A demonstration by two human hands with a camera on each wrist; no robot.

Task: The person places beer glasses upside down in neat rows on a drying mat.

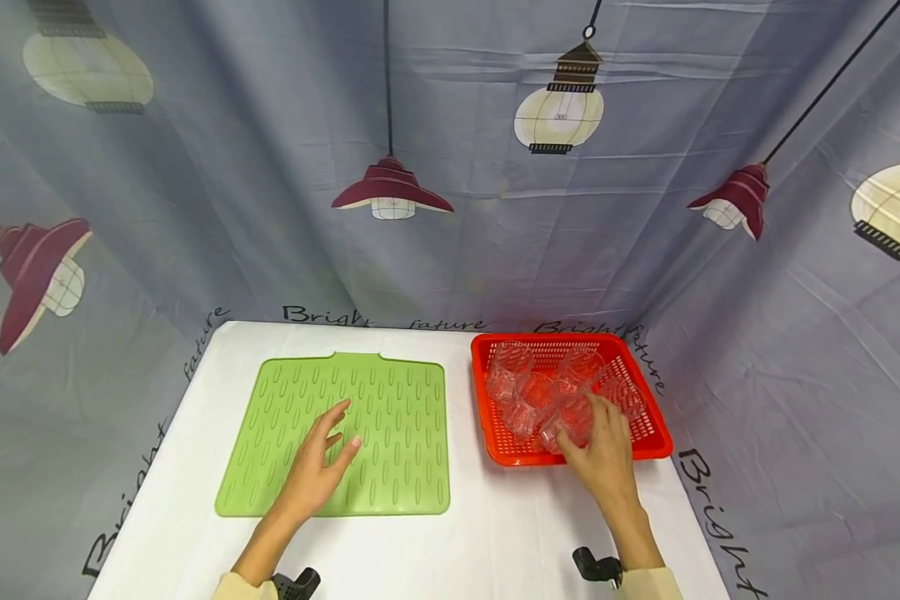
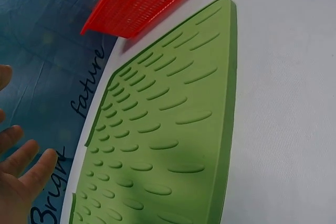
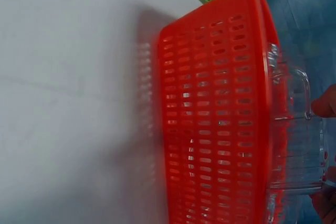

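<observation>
White table (image 1: 495, 533) underneath everything, backed by a grey curtain (image 1: 270, 208) printed with lamps. Left of the red basket (image 1: 648, 446), well apart from it, a green ribbed mat (image 1: 412, 417) lying flat: soft and rubbery by the look, likely grippy under glass. In the basket, several clear glass cups (image 1: 521, 392) jumbled together on their sides and touching one another. Near the front rim of the basket, one clear cup (image 1: 570, 425), with the right hand (image 1: 607, 454) on it, fingers curled around its side; from the right wrist view, fingertips (image 3: 323, 103) against the clear wall beside a handle. Probably light but stiff, slick and breakable, prone to clinking against its neighbours; best taken round the body or by the handle, lifted straight up out of the basket. Left of the basket, the left hand (image 1: 318, 467) hovering over or resting on the mat, fingers spread and relaxed, holding nothing; contact unclear.
</observation>
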